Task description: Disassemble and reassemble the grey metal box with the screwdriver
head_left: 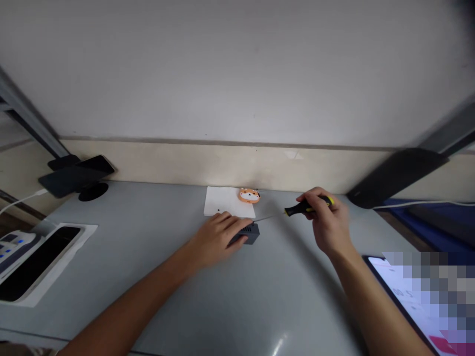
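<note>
A dark grey slotted box (pixel 253 235) sits near the middle of the desk (pixel 159 277), its left part hidden under the left hand (pixel 218 235), which grips it between thumb and fingers. The right hand (pixel 328 217) is closed around the black-and-yellow handle of a screwdriver (pixel 297 209), whose thin shaft points left to the box's far right corner; whether the tip touches is too blurred to tell. Just beyond the box, crowding its far side, lies a white pad (pixel 222 200) with a dark speck on it and an orange animal-faced case (pixel 249 196) at its right end. Far left, a dark phone (pixel 79 174) leans on a round-based stand; near left, a black-screened phone (pixel 40 262) lies on a white sheet (pixel 83 235) beside a white device (pixel 15 244) with blue marks. Far right stands a black rounded object (pixel 397 178); near right, a lit phone (pixel 393 287) lies by the right forearm, partly pixelated.
</note>
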`<state>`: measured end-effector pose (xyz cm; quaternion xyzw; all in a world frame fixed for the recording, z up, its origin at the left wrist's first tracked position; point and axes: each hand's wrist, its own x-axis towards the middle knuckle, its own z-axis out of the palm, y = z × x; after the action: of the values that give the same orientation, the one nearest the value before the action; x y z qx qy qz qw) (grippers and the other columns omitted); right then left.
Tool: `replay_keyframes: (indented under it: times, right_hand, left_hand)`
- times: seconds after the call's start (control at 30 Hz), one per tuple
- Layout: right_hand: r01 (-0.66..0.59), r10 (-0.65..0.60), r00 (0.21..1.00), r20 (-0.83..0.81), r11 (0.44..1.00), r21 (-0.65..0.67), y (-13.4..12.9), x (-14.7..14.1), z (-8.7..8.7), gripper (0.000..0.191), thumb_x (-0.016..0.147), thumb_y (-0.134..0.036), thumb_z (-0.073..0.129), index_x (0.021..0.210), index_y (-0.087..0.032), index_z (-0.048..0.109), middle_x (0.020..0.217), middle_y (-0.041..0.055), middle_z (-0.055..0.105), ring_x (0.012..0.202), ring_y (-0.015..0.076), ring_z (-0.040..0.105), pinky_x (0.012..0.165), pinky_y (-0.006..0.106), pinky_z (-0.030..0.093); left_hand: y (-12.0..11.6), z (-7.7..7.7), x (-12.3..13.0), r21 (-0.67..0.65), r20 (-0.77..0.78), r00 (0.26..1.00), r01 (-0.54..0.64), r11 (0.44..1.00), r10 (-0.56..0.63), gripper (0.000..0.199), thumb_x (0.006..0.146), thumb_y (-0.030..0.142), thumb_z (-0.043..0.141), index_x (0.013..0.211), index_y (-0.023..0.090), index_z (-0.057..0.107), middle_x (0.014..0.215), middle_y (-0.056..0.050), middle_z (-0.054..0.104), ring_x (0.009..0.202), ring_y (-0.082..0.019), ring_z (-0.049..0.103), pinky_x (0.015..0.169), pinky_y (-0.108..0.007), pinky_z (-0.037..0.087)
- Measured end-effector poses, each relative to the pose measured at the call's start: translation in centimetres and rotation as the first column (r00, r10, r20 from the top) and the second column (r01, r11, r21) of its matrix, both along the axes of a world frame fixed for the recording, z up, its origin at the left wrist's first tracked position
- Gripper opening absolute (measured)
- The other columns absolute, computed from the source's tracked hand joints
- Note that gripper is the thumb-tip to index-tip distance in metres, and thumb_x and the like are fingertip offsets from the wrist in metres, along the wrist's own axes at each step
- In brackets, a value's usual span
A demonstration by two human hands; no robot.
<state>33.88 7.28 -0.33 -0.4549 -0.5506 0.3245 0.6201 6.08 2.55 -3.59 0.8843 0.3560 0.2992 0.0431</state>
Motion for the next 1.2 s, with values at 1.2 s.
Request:
replay_keyframes:
  times: [1.2]
  right_hand:
    - [-0.049,0.049,0.999,0.024,0.999,0.006,-0.12,0.52,0.00,0.021,0.084,-0.039,0.071,0.073,-0.021,0.070,0.072,0.0023,0.062,0.058,0.0119,0.046,0.048,0.026,0.037]
  left_hand:
    - [-0.03,-0.02,0.07,0.023,-0.025,1.000,-0.002,1.000,0.002,0.027,0.103,0.027,0.053,0.130,0.024,0.059,0.116,-0.004,0.073,0.104,-0.021,0.066,0.094,-0.038,0.053]
